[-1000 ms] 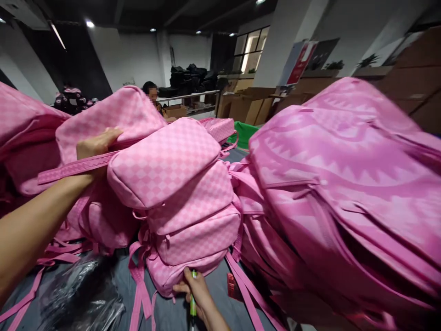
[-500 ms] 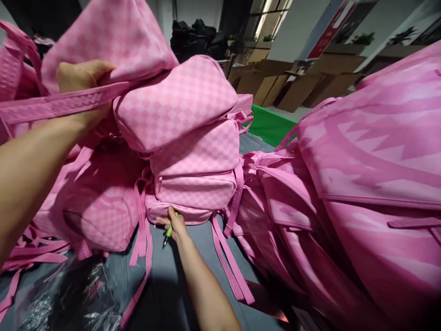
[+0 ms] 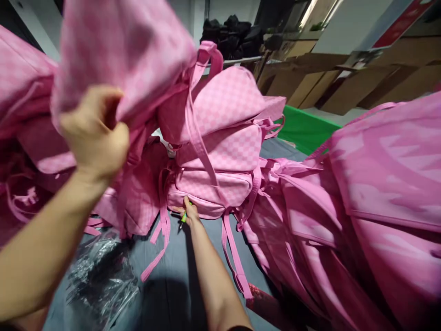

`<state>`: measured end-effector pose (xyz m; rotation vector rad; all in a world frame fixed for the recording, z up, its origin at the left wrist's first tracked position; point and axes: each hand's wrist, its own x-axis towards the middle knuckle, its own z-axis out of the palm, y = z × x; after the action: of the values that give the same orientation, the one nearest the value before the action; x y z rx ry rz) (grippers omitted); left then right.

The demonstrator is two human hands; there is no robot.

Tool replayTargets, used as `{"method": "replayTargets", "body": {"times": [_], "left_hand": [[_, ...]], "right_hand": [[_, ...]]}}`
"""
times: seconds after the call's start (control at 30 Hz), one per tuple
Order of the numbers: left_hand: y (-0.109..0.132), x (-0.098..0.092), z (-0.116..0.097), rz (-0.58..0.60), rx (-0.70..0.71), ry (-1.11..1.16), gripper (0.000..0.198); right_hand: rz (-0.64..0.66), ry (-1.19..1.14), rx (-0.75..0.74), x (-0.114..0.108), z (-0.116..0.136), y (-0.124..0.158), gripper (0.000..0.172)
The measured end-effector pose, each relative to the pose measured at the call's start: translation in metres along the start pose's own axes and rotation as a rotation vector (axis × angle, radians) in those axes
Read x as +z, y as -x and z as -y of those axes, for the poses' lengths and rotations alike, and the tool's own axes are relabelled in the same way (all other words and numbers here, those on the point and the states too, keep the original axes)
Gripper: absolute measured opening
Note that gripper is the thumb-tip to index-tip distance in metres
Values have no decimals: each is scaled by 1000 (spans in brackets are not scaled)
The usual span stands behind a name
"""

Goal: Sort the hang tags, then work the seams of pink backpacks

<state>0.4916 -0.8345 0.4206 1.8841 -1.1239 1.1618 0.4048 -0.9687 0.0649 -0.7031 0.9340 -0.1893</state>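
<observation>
The left hand point(image 3: 94, 133) is raised at the near left, its grip clamped on the fabric of a pink checkered backpack point(image 3: 124, 50) that hangs lifted above the pile, blurred and filling the upper left of the view. A long pink strap point(image 3: 198, 124) runs down from that lifted backpack across the stack beneath it.

That stack of pink checkered backpacks point(image 3: 220, 151) sits in the middle of a grey table point(image 3: 172, 285), several lying flat one upon another, with loose straps trailing off the bottom one toward the near side. The right hand point(image 3: 189, 214) reaches far out along the table to the near edge of the lowest backpack in the stack and touches it; its grip is closed around a small green pen point(image 3: 182, 219), whose tip points down toward the table.

To the right lies a large heap of pink backpacks with a jagged tooth pattern point(image 3: 379, 184), leaning against one another and reaching the near right corner. More pink bags point(image 3: 24, 92) crowd the far left. A crumpled clear plastic bag point(image 3: 99, 276) lies on the table at the near left, just under the left forearm. Far behind are cardboard boxes point(image 3: 310, 87), a green sheet point(image 3: 306, 131) and a dark pile of bags point(image 3: 237, 34) on a shelf.
</observation>
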Motion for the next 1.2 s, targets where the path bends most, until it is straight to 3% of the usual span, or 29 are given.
{"method": "replayTargets", "body": {"times": [0.17,0.3,0.47,0.67,0.77,0.87,0.97,1.03,1.13,1.2], "left_hand": [[51,13,-12,66,-395,-125,42],[73,8,-19,146,-606,-218,29],[91,-5,-49,361,-650,-261,24],[92,8,-63,415,-792,-123,36],[97,2,-61,413,-832,-84,35],[121,-11,-62,358,-744,36,35],[182,-42,-64,402,-636,141,39],[249,-82,-64,614,-682,223,35],[370,-177,-66,1209,-938,354,43],[448,-254,-73,1613,-1236,367,59]], "right_hand": [[-1,64,30,-11,-16,44,30],[-1,94,48,-64,-52,106,36],[-111,41,59,-158,-100,188,32],[-320,-37,-29,-230,-113,253,37],[-405,-33,-39,-269,-110,272,31],[-550,-1,-34,-317,-120,297,31],[-713,82,-7,-354,-147,322,33],[-751,171,44,-365,-171,333,34],[-689,361,127,-364,-206,335,38],[-623,527,128,-360,-222,331,44]]}}
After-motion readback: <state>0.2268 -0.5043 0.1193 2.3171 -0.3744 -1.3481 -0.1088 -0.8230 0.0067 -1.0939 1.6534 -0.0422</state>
